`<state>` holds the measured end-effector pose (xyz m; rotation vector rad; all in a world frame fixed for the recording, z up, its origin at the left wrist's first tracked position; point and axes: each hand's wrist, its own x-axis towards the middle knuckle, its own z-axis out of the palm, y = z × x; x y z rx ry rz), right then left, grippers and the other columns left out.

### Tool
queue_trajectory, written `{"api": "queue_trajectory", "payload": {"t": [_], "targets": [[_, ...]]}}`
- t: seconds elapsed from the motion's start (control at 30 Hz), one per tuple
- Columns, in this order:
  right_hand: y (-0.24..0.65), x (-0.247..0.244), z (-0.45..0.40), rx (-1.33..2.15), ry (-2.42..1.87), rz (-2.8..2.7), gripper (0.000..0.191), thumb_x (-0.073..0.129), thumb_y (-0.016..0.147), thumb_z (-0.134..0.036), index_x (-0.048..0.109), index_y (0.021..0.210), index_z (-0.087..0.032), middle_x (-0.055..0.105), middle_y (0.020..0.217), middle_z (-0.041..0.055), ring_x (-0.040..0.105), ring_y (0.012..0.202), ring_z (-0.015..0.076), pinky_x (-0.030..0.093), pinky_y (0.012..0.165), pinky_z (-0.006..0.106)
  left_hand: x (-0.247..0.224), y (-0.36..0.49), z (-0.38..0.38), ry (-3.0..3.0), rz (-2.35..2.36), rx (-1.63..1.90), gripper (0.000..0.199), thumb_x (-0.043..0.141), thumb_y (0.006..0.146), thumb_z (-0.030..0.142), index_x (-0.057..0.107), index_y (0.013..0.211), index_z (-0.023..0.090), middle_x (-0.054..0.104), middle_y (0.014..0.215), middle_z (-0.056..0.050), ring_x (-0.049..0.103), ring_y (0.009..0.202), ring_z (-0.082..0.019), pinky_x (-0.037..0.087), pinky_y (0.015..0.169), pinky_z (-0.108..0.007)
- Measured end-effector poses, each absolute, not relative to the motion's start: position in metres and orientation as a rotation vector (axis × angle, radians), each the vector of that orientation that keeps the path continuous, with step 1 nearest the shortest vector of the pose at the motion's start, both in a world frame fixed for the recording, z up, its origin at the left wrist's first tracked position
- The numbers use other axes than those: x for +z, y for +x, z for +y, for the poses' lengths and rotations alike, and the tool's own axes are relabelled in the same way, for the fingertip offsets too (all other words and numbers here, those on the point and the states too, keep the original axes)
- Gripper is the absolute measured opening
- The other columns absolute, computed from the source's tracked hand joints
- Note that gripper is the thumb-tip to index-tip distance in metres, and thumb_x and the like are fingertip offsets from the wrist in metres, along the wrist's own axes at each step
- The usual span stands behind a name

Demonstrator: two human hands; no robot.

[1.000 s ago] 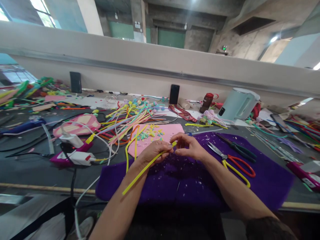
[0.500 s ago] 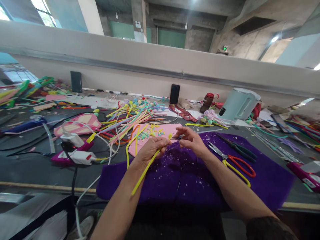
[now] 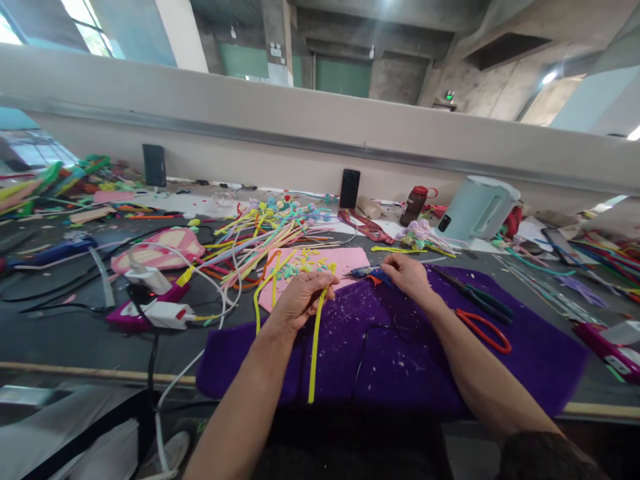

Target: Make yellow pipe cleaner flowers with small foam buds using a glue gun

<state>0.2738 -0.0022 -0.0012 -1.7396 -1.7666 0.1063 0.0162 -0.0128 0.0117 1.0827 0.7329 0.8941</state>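
A yellow pipe cleaner (image 3: 315,353) is pinched in my left hand (image 3: 300,300), its long end hanging down over the purple cloth (image 3: 385,360). At its upper end, just above my fingertips, sits a small yellow tuft (image 3: 331,267). My right hand (image 3: 407,275) is closed at the back of a blue glue gun (image 3: 367,271), whose tip points left towards my left hand. Behind my left hand lies a pink foam sheet (image 3: 350,257) strewn with small yellow and teal pieces. Scissors with a red handle (image 3: 485,331) lie partly under my right forearm, beside dark-handled pliers (image 3: 483,300).
A pile of coloured pipe cleaners (image 3: 280,230) spreads behind the pink sheet. Power strips (image 3: 150,310) with loose cables are at the left. Along the back stand a phone (image 3: 349,188), a brown bottle (image 3: 414,205) and a pale kettle (image 3: 477,208).
My right hand has moved slightly right and closed on the glue gun, which now shows clearly. The pipe cleaner's free end has swung right to hang nearly straight down.
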Motion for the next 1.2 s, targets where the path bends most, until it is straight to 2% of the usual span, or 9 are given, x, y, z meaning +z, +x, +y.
{"api": "queue_trajectory", "payload": {"t": [0.07,0.17,0.3,0.43,0.5,0.7,0.87,1.03,1.2], "targets": [[0.273,-0.005,0.001,0.008,-1.939,-1.856,0.030,0.052,0.072,-0.047,0.060,0.083,-0.021,0.064,0.082,0.0040,0.058,0.073,0.0181,0.037,0.058,0.025,0.009,0.017,-0.012,1.086,0.720,0.892,0.022,0.061,0.067,0.032,0.062,0.073,0.010,0.056,0.049,0.001,0.035,0.029,-0.002,0.018,0.027,-0.014],[0.272,-0.007,0.006,0.085,-2.187,-1.890,0.046,0.052,0.067,-0.058,0.059,0.093,-0.021,0.065,0.083,0.0068,0.059,0.076,0.0222,0.036,0.057,0.026,0.008,0.017,-0.011,1.067,0.695,0.885,0.022,0.060,0.068,0.031,0.061,0.072,0.010,0.057,0.048,0.000,0.036,0.029,-0.003,0.018,0.028,-0.015],[0.280,-0.011,0.008,0.200,-2.256,-1.798,0.047,0.058,0.060,-0.058,0.061,0.087,-0.020,0.064,0.080,0.0074,0.058,0.074,0.0224,0.035,0.056,0.026,0.009,0.017,-0.013,1.030,0.649,0.899,0.021,0.060,0.068,0.030,0.062,0.073,0.010,0.057,0.048,0.000,0.039,0.029,-0.004,0.021,0.029,-0.015],[0.291,-0.018,0.005,0.511,-2.085,-1.724,0.033,0.066,0.053,-0.050,0.061,0.059,-0.018,0.058,0.058,0.0023,0.053,0.057,0.0163,0.031,0.049,0.024,0.010,0.017,-0.014,1.006,0.615,0.939,0.021,0.061,0.068,0.029,0.062,0.076,0.009,0.057,0.050,0.000,0.040,0.031,-0.004,0.023,0.030,-0.015],[0.291,-0.020,0.004,0.592,-2.005,-1.698,0.030,0.065,0.055,-0.046,0.059,0.055,-0.017,0.053,0.049,-0.0007,0.049,0.050,0.0128,0.029,0.046,0.023,0.009,0.017,-0.014,0.985,0.606,0.943,0.022,0.063,0.068,0.029,0.063,0.077,0.009,0.057,0.051,-0.001,0.042,0.033,-0.004,0.025,0.031,-0.015],[0.280,-0.009,-0.005,0.784,-1.708,-1.583,0.027,0.053,0.068,-0.042,0.054,0.072,-0.015,0.054,0.058,-0.0010,0.050,0.049,0.0109,0.037,0.046,0.022,0.007,0.016,-0.014,0.998,0.604,1.002,0.024,0.063,0.068,0.029,0.063,0.081,0.009,0.060,0.058,-0.001,0.038,0.033,-0.001,0.023,0.031,-0.015],[0.258,0.010,-0.021,0.817,-1.114,-1.298,0.033,0.061,0.066,-0.034,0.054,0.093,-0.017,0.048,0.060,-0.0043,0.042,0.047,0.0083,0.037,0.045,0.022,0.010,0.017,-0.016,1.044,0.605,1.068,0.025,0.060,0.071,0.032,0.061,0.084,0.010,0.060,0.063,-0.001,0.038,0.033,-0.001,0.023,0.030,-0.015],[0.241,0.024,-0.038,0.900,-1.004,-1.232,0.027,0.054,0.074,-0.034,0.054,0.097,-0.019,0.047,0.065,-0.0019,0.040,0.049,0.0089,0.034,0.043,0.022,0.013,0.019,-0.019,1.077,0.546,1.087,0.024,0.055,0.074,0.036,0.056,0.081,0.013,0.061,0.070,-0.001,0.038,0.031,0.000,0.018,0.028,-0.015],[0.234,0.027,-0.048,0.976,-0.993,-1.265,0.016,0.055,0.072,-0.028,0.054,0.083,-0.017,0.049,0.060,-0.0011,0.042,0.048,0.0099,0.035,0.044,0.023,0.016,0.018,-0.022,1.045,0.552,1.062,0.026,0.056,0.073,0.038,0.056,0.079,0.013,0.057,0.062,0.001,0.035,0.032,0.000,0.018,0.030,-0.013]]}}
